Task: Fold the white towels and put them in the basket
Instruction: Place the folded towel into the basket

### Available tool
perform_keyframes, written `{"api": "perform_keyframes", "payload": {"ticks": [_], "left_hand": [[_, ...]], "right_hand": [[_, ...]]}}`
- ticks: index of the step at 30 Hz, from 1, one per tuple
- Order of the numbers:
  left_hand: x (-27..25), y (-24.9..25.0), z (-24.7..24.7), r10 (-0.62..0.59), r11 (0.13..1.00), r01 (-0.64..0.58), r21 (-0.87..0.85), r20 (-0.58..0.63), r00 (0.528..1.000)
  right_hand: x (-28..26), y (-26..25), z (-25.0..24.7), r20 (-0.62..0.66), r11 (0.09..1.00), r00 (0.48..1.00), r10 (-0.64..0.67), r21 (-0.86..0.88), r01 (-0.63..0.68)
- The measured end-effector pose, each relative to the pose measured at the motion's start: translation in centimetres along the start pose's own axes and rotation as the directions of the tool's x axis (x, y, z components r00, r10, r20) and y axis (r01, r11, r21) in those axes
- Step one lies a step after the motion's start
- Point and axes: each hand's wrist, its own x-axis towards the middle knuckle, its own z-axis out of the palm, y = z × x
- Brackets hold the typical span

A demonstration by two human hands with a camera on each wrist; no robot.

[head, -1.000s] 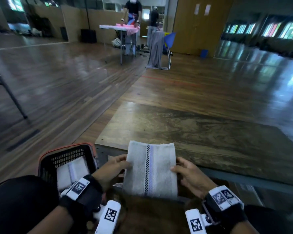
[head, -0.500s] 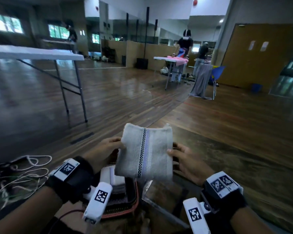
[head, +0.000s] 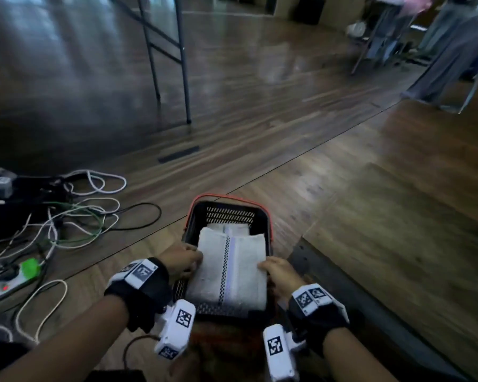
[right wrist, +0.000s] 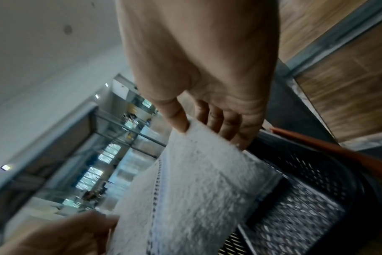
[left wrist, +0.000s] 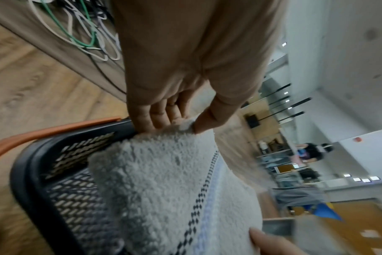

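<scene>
- Head view: the folded towel, raised in front of the person 0.5 s ago, now sits low over the black basket, above another folded towel.
- Left wrist view: left hand fingers and thumb pinch its edge.
- Right wrist view: right hand pinches the opposite edge.

The folded towel is nubbly white terry cloth with a smooth woven band. The basket is matt black perforated plastic with an orange rim. The floor is glossy wood planks. The table has a duller wood-grain top.
</scene>
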Motion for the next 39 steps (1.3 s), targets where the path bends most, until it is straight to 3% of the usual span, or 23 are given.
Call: {"api": "perform_keyframes", "payload": {"ticks": [4, 8, 16, 22, 26, 28, 30, 31, 32, 34, 36, 39], "left_hand": [[7.1, -3.6, 0.3, -0.117, 0.989, 0.120, 0.092, -0.030, 0.993], [13.0, -4.9, 1.3, -0.114, 0.965, 0.123, 0.230, -0.053, 0.992], [20.9, -3.0, 3.1, 0.034, 0.959, 0.039, 0.282, -0.248, 0.968], [23.6, -3.9, 3.9, 0.024, 0.933, 0.071, 0.352, -0.259, 0.965], [23.9, -4.5, 4.6, 0.024, 0.936, 0.081, 0.343, -0.289, 0.957], [23.9, -4.5, 5.2, 0.123, 0.915, 0.003, 0.404, -0.285, 0.950], [24.0, -4.8, 5.7, 0.282, 0.816, -0.088, 0.572, -0.260, 0.924], [24.3, -5.1, 5.8, 0.345, 0.747, -0.121, 0.654, -0.226, 0.911], [24.6, -5.5, 5.9, 0.384, 0.683, -0.146, 0.716, -0.181, 0.905], [25.4, -6.6, 5.9, 0.403, 0.596, -0.168, 0.785, -0.112, 0.908], [26.1, -8.0, 6.1, 0.401, 0.558, -0.169, 0.813, -0.086, 0.912], [26.9, -10.0, 7.0, 0.454, 0.520, -0.184, 0.834, -0.088, 0.886]], "right_hand": [[7.5, 3.3, 2.6, -0.059, 0.984, 0.994, 0.090, -0.150, -0.098], [13.1, 4.9, 3.3, -0.081, 0.958, 0.988, 0.129, -0.248, -0.145], [20.3, 2.7, 4.2, -0.358, 0.978, 0.931, -0.073, -0.208, -0.003], [22.6, 3.4, 4.3, -0.284, 0.967, 0.955, -0.090, -0.255, 0.015], [22.9, 4.0, 4.4, -0.301, 0.952, 0.942, -0.146, -0.300, 0.052], [22.7, 4.2, 4.9, -0.363, 0.881, 0.881, -0.303, -0.459, 0.114], [22.5, 4.2, 5.7, -0.329, 0.688, 0.767, -0.550, -0.699, 0.194], [22.7, 4.3, 6.1, -0.265, 0.581, 0.734, -0.626, -0.786, 0.211], [23.0, 4.6, 6.4, -0.195, 0.487, 0.731, -0.654, -0.848, 0.210], [24.1, 5.6, 6.6, -0.097, 0.365, 0.791, -0.604, -0.916, 0.166], [25.2, 7.1, 6.4, -0.092, 0.355, 0.856, -0.509, -0.928, 0.112], [26.2, 9.2, 6.5, -0.132, 0.408, 0.860, -0.492, -0.908, 0.094]]}}
